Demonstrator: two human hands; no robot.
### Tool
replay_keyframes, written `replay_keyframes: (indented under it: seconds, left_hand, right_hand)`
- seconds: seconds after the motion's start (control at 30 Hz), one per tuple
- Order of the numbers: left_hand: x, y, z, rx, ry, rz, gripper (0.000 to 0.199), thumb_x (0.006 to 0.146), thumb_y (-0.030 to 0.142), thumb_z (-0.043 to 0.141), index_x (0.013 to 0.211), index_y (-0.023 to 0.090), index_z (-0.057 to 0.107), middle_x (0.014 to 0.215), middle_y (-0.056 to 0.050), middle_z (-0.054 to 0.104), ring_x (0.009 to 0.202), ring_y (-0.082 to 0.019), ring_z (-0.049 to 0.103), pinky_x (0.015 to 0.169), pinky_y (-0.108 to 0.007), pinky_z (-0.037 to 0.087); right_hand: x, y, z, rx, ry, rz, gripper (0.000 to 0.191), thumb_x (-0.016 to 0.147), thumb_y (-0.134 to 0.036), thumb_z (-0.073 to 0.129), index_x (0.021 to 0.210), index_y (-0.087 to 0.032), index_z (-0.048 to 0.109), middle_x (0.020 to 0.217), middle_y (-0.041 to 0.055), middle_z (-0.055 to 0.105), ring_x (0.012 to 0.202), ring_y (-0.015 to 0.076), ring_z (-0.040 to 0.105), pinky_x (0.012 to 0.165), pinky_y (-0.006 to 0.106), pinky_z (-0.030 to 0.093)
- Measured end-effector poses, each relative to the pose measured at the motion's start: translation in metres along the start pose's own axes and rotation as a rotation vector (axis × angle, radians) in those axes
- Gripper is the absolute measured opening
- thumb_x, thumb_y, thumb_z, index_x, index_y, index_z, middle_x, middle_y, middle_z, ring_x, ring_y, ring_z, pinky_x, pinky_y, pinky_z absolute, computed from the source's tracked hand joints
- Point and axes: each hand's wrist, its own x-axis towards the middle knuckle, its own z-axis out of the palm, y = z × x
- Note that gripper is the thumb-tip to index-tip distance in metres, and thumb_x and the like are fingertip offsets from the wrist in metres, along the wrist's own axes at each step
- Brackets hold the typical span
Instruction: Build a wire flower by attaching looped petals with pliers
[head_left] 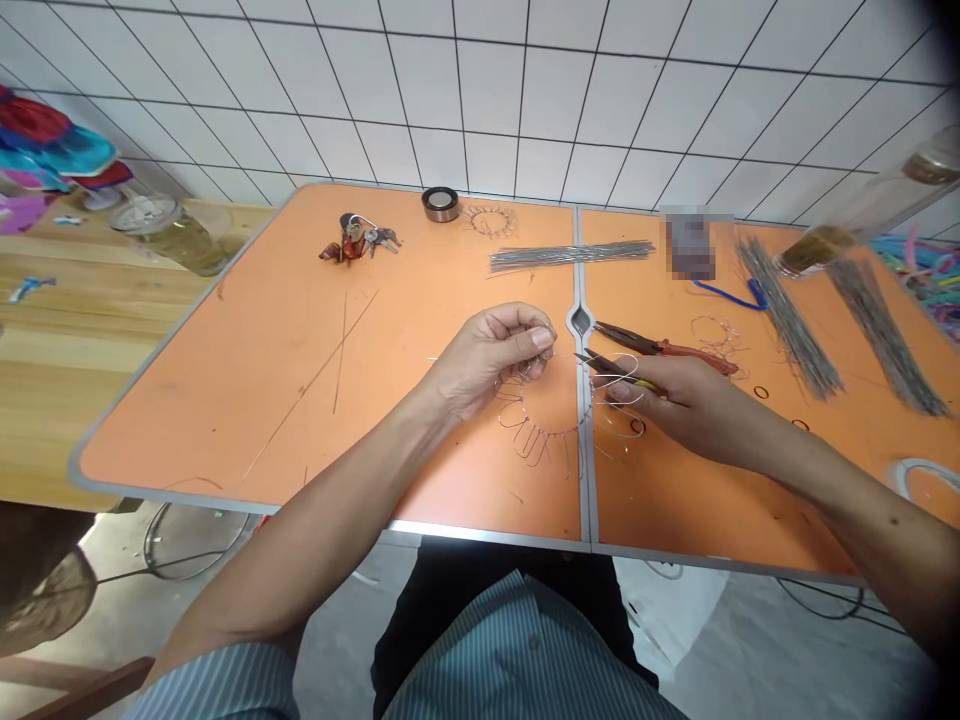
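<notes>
My left hand [504,352] pinches one side of a ring of thin wire [551,432] above the orange table. Wire loops stick out all round the ring, and it hangs down between my two hands. My right hand [667,402] is closed round dark-tipped pliers [606,365], whose jaws point left toward the ring's upper part. Some wire loops cross in front of the pliers and my right fingers. A second pair of pliers with red handles [697,354] lies on the table just behind my right hand.
A bundle of straight wires [571,256] lies across the table's seam [587,480]; more bundles [791,320] lie at the right. Keys [379,238], a tape roll [440,204] and another wire ring [491,221] sit at the back. A glass jar [825,245] stands back right. Loose wires [311,382] lie left.
</notes>
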Motion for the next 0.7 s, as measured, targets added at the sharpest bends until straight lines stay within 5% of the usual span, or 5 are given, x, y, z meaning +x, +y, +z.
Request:
replay_keyframes:
  seconds: [0.33, 0.7]
  left_hand:
    - [-0.001, 0.003, 0.004, -0.022, -0.046, -0.037, 0.041, 0.075, 0.046, 0.103, 0.082, 0.019, 0.073, 0.072, 0.001, 0.068, 0.057, -0.008, 0.058, 0.054, -0.023, 0.044]
    - [-0.001, 0.004, 0.004, -0.043, -0.016, -0.039, 0.042, 0.073, 0.046, 0.106, 0.081, 0.018, 0.074, 0.071, 0.001, 0.066, 0.057, -0.008, 0.059, 0.053, -0.022, 0.043]
  right_hand:
    - [0.010, -0.010, -0.002, -0.101, -0.010, -0.151, 0.046, 0.116, -0.062, 0.045, 0.109, -0.026, 0.073, 0.091, 0.0042, 0.073, 0.083, 0.0240, 0.065, 0.077, 0.038, 0.043]
    - [0.011, -0.011, 0.000, -0.086, 0.016, -0.151, 0.044, 0.116, -0.061, 0.047, 0.100, -0.027, 0.070, 0.090, 0.0038, 0.072, 0.083, 0.0245, 0.066, 0.074, 0.037, 0.043]
